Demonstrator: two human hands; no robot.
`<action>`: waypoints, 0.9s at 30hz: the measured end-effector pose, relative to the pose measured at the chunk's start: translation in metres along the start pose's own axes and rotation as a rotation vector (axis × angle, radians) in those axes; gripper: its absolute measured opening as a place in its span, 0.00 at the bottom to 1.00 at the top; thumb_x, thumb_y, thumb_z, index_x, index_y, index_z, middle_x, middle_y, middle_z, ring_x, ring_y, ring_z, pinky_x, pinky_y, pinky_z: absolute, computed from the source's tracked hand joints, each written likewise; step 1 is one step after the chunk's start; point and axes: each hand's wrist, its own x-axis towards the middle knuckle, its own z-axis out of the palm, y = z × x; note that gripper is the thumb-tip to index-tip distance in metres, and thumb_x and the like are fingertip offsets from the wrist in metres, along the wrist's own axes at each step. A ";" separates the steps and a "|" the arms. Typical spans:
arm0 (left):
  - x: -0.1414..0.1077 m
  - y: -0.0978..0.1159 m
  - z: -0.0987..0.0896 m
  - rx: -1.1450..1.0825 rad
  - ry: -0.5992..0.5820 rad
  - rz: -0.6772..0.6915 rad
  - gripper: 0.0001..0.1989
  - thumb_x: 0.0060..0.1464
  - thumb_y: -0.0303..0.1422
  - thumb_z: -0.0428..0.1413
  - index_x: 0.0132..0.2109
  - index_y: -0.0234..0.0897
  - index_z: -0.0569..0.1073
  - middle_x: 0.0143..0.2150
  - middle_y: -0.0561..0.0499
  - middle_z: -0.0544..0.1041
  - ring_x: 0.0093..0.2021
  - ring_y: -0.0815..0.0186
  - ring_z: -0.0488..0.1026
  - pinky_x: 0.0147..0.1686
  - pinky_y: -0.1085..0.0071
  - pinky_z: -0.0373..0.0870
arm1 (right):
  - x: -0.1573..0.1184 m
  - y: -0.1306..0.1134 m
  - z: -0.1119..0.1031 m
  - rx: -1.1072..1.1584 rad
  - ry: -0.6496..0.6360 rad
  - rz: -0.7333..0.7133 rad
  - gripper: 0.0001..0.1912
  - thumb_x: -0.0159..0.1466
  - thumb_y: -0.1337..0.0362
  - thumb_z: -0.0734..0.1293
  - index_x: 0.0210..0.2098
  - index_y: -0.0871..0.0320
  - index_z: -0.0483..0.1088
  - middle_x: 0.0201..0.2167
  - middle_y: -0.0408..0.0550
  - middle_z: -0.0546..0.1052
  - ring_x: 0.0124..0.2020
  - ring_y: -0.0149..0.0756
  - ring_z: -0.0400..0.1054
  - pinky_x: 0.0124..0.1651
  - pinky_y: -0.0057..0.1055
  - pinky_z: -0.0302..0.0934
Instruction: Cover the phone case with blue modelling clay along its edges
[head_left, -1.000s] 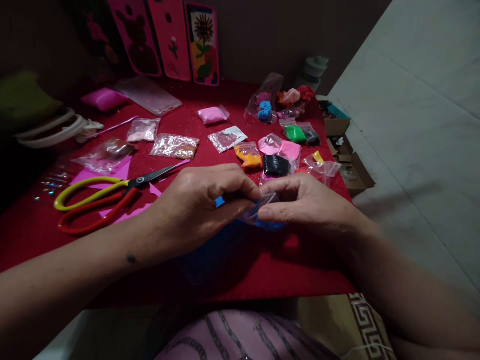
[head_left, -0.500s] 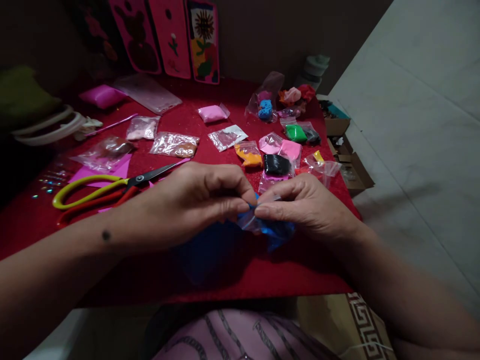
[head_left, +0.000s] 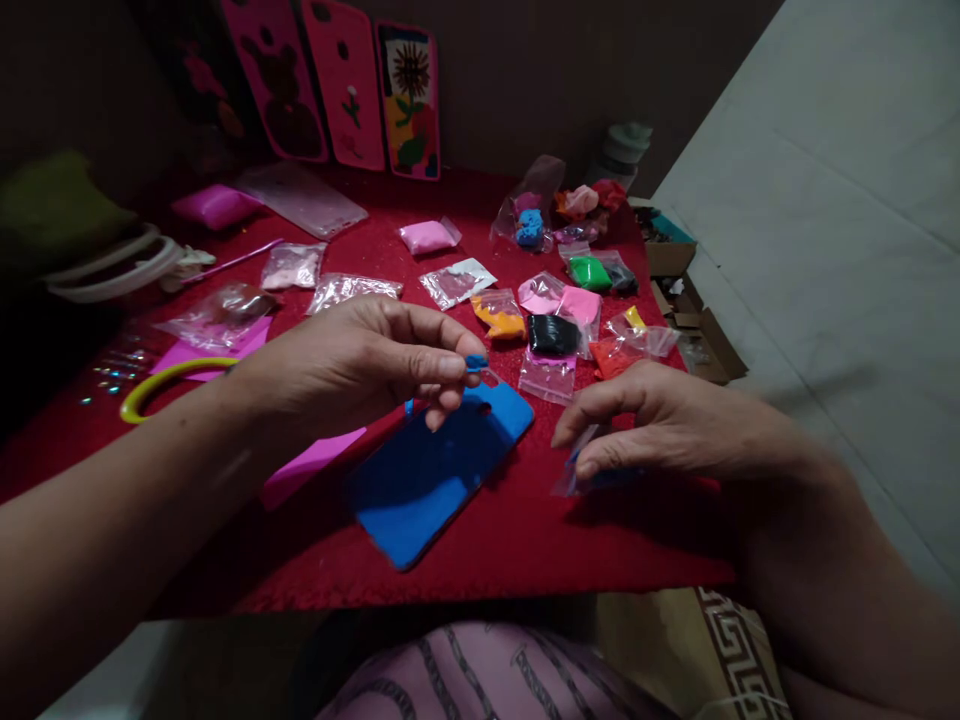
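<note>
As case [head_left: 442, 470] slants away rightward | left fingers [head_left: 450, 368] pinch clay [head_left: 476, 363] | right fingers [head_left: 613, 452] hold bag [head_left: 570, 480]

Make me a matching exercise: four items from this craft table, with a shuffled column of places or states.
1. Left hand
2. Right hand
3. Blue phone case
4. Sunflower phone case

A. Standing upright at the table's back
B. Holding a clear plastic bag
C. Lying on the red cloth
D. Pinching a small blue piece

Pairs: 1-D, 2-B, 3-C, 4-A
</note>
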 end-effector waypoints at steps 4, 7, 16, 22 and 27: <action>0.002 -0.002 -0.005 0.113 0.105 0.061 0.03 0.47 0.22 0.63 0.28 0.32 0.79 0.19 0.51 0.76 0.18 0.70 0.73 0.19 0.78 0.72 | 0.002 0.003 0.000 -0.209 0.016 -0.098 0.13 0.61 0.55 0.72 0.39 0.57 0.80 0.32 0.45 0.81 0.33 0.35 0.75 0.36 0.27 0.65; 0.001 -0.001 -0.009 0.401 0.198 0.136 0.05 0.50 0.24 0.62 0.27 0.34 0.79 0.20 0.51 0.78 0.20 0.70 0.74 0.20 0.77 0.73 | 0.007 0.003 0.006 -0.180 0.243 -0.189 0.12 0.64 0.55 0.69 0.37 0.56 0.80 0.28 0.45 0.80 0.29 0.34 0.73 0.32 0.29 0.64; -0.013 0.000 -0.015 0.939 0.208 0.085 0.09 0.56 0.31 0.54 0.42 0.34 0.76 0.32 0.45 0.83 0.24 0.64 0.78 0.19 0.74 0.72 | 0.047 -0.020 0.014 -0.322 0.409 -0.088 0.10 0.64 0.71 0.61 0.38 0.61 0.75 0.33 0.50 0.78 0.32 0.35 0.70 0.34 0.30 0.60; -0.027 -0.009 -0.017 0.975 0.208 0.105 0.12 0.57 0.38 0.55 0.45 0.35 0.74 0.29 0.49 0.80 0.25 0.64 0.77 0.21 0.73 0.73 | 0.077 -0.033 0.012 -0.613 0.332 0.070 0.08 0.60 0.71 0.64 0.24 0.61 0.70 0.22 0.48 0.70 0.24 0.31 0.60 0.27 0.32 0.48; -0.024 -0.010 -0.019 0.988 0.204 0.108 0.12 0.57 0.38 0.55 0.42 0.35 0.74 0.30 0.47 0.81 0.27 0.63 0.79 0.25 0.71 0.74 | 0.096 -0.032 0.012 -0.808 0.367 0.063 0.13 0.57 0.62 0.70 0.20 0.58 0.65 0.16 0.44 0.60 0.21 0.30 0.53 0.25 0.33 0.42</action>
